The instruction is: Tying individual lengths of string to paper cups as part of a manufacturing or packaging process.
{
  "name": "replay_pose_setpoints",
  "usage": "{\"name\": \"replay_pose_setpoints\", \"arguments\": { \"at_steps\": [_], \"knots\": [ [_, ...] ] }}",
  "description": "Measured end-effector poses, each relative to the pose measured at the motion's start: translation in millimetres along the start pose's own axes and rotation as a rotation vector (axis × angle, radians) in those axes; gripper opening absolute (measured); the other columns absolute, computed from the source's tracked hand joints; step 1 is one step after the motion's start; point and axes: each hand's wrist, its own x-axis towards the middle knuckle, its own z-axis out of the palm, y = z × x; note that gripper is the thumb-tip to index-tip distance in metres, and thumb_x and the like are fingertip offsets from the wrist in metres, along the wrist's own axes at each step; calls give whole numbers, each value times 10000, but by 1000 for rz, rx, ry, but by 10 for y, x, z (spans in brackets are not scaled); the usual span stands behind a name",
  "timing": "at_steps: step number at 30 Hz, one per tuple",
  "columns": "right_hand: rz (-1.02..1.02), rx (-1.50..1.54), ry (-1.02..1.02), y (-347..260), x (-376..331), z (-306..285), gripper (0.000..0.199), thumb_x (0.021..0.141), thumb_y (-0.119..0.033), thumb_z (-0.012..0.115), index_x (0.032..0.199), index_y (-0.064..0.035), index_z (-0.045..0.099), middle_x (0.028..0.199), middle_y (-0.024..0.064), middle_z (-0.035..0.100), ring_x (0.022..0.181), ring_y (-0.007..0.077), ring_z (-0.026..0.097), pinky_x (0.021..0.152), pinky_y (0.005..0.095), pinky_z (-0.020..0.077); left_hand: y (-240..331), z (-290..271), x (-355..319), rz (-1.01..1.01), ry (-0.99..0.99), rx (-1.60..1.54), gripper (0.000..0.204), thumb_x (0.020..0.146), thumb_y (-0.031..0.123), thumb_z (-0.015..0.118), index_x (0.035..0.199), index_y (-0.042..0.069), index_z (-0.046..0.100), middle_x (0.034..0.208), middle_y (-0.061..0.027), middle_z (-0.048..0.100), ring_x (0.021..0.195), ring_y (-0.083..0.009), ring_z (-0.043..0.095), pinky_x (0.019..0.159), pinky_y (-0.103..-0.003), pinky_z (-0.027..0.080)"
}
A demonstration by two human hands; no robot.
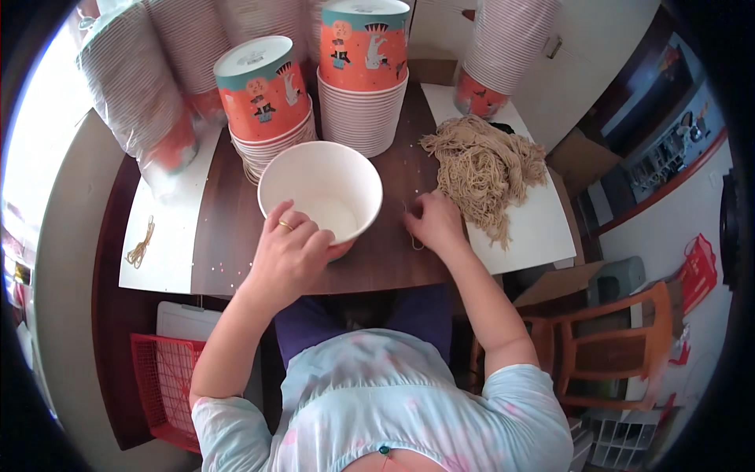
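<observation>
A paper bucket (pixel 354 169), white inside, stands mouth up and tilted toward me over the brown tabletop. My left hand (pixel 291 244) is closed on its near rim, fingers bent over the edge. To the right of the bucket, my right hand (pixel 437 224) pinches a thin tan string (pixel 416 243), whose loop hangs below the fingertips. Beyond that hand lies a tangled heap of tan strings (pixel 481 165). Behind the bucket are two stacks of upturned orange-and-teal buckets, a shorter one (pixel 263 106) on the left and a taller one (pixel 363 55).
Plastic-wrapped stacks of buckets (pixel 130 79) line the back left, and another wrapped stack (pixel 507 47) stands at the back right. A small bundle of string (pixel 140 244) rests at the table's left. A wooden chair (pixel 609 342) and a red basket (pixel 163 385) flank me.
</observation>
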Motion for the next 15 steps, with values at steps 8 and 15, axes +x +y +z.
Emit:
{"name": "replay_pose_setpoints", "arguments": {
  "at_steps": [8,15],
  "knots": [
    [-269,-13,161,1,25,-35,97,748,-68,641,836,-71,599,886,106,571,867,314,562,754,418,432,293,-175,-40,-112,157,-49,359,675,82,701,1026,78,627,971,-54,599,974,-273,559,999,-474,366],
    [-863,226,188,-658,-602,-693,175,755,-31,642,891,-37,531,1019,124,556,973,300,572,872,434,470,749,-261,-46,-543,54,-824,249,841,153,693,995,-37,648,743,-98,612,547,-107,559,490,-243,447]
  ]
}}
